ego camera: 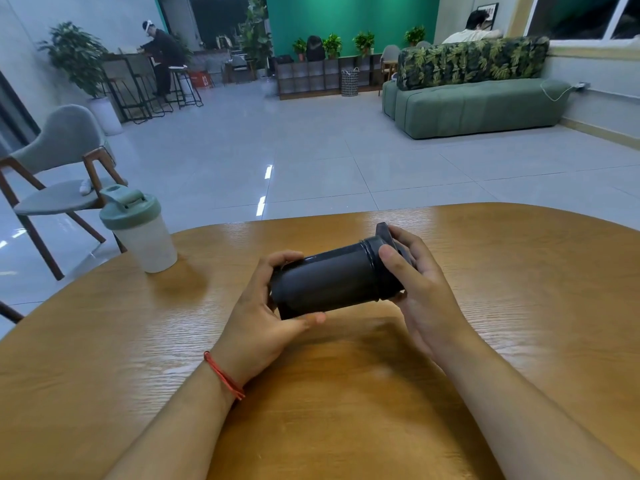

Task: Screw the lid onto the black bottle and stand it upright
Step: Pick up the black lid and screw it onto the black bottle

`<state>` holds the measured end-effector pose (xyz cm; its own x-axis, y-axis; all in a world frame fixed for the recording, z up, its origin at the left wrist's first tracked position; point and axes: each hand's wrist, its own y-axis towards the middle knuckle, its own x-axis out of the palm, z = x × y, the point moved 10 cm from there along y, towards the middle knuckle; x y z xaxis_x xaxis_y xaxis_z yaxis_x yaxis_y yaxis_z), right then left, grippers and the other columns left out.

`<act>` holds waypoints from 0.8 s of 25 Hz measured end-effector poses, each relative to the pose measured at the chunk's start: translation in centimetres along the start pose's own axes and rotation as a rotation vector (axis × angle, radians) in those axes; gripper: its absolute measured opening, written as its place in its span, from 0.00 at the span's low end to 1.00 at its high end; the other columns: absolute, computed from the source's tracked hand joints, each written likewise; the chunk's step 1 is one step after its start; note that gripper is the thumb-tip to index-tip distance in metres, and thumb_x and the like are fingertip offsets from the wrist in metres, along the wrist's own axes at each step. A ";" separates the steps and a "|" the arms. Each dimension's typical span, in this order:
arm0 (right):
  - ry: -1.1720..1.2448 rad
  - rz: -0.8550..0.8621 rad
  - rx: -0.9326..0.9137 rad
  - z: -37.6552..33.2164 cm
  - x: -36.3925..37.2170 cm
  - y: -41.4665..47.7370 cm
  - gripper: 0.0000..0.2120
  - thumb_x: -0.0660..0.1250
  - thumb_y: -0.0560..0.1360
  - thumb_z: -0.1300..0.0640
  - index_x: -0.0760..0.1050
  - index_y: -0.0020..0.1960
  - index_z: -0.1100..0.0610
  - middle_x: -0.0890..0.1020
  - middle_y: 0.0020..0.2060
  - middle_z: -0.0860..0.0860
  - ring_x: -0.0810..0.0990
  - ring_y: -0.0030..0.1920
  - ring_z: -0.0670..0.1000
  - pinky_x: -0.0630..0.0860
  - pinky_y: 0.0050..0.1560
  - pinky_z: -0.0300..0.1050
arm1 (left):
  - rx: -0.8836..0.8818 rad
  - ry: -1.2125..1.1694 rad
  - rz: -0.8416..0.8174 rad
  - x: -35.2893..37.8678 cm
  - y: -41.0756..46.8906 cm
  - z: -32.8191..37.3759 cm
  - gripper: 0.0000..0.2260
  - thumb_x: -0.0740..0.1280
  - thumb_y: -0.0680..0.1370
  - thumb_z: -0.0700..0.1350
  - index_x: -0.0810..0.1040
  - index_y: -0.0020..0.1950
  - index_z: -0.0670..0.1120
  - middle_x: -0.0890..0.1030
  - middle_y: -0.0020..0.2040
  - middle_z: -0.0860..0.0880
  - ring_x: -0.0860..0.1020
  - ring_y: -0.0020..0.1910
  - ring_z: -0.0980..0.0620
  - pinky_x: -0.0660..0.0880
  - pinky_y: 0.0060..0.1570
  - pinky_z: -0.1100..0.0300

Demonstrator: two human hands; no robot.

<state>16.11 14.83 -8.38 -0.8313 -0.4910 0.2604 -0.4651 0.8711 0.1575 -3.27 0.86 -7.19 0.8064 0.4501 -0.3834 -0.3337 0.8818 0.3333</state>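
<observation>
Pale shaker cup [143, 233] with green lid upright near far left edge of counter [519, 258], well apart from hands. Left hand [266, 320], red string [223, 375] on wrist: grip closed around base end of black bottle [332, 280]. Bottle held on its side above counter middle, mouth end tilted up toward right. Right hand [420, 289]: grip closed on black lid [386, 239] at bottle mouth, thumb across rim. How far lid is threaded: cannot tell.
</observation>
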 end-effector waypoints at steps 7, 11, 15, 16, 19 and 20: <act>0.038 0.035 0.009 -0.3 -0.2 0.1 0.25 0.77 0.76 0.45 0.78 0.72 0.41 0.84 0.66 0.50 0.86 0.62 0.49 0.83 0.56 0.49 | -0.345 -0.398 0.019 1.1 0.1 -3.7 0.27 0.62 0.77 0.76 0.76 0.73 0.68 0.78 0.74 0.49 0.78 0.73 0.47 0.73 0.75 0.36; 0.012 0.029 0.001 -0.1 -0.5 0.2 0.26 0.77 0.75 0.44 0.79 0.72 0.40 0.84 0.67 0.48 0.84 0.66 0.52 0.82 0.59 0.52 | -0.262 -0.223 0.025 1.2 0.3 -2.4 0.25 0.55 0.85 0.67 0.79 0.70 0.54 0.82 0.63 0.42 0.83 0.60 0.50 0.83 0.56 0.58; -0.034 0.001 -0.039 -0.2 -0.4 0.3 0.30 0.79 0.72 0.40 0.79 0.73 0.38 0.81 0.72 0.50 0.81 0.71 0.56 0.79 0.69 0.58 | -0.191 -0.218 0.086 0.0 0.8 -1.4 0.29 0.58 0.83 0.64 0.81 0.66 0.41 0.85 0.57 0.36 0.87 0.53 0.51 0.82 0.46 0.63; -0.043 -0.016 -0.040 -0.2 -0.2 0.2 0.30 0.78 0.72 0.40 0.78 0.73 0.38 0.81 0.72 0.49 0.81 0.71 0.56 0.79 0.69 0.58 | -0.198 -0.228 0.091 -0.1 0.8 -1.6 0.30 0.60 0.84 0.66 0.81 0.65 0.41 0.85 0.57 0.35 0.86 0.55 0.45 0.83 0.49 0.56; -0.045 -0.054 -0.032 0.0 0.0 0.3 0.26 0.78 0.75 0.44 0.79 0.72 0.37 0.81 0.73 0.49 0.81 0.70 0.55 0.80 0.65 0.55 | -0.212 -0.231 0.082 -0.3 0.7 -2.1 0.24 0.62 0.82 0.65 0.82 0.63 0.47 0.85 0.59 0.37 0.84 0.58 0.38 0.86 0.49 0.43; -0.048 -0.053 -0.022 0.1 0.0 0.3 0.26 0.77 0.76 0.45 0.78 0.73 0.37 0.80 0.73 0.49 0.81 0.70 0.55 0.80 0.62 0.53 | -0.204 -0.229 0.062 -0.3 0.6 -1.8 0.20 0.64 0.81 0.63 0.81 0.64 0.50 0.84 0.60 0.41 0.84 0.60 0.40 0.86 0.48 0.48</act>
<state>15.96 15.13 -8.41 -0.8196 -0.5348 0.2056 -0.5024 0.8433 0.1909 -4.61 1.57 -8.46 0.8627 0.4810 -0.1558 -0.4581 0.8740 0.1618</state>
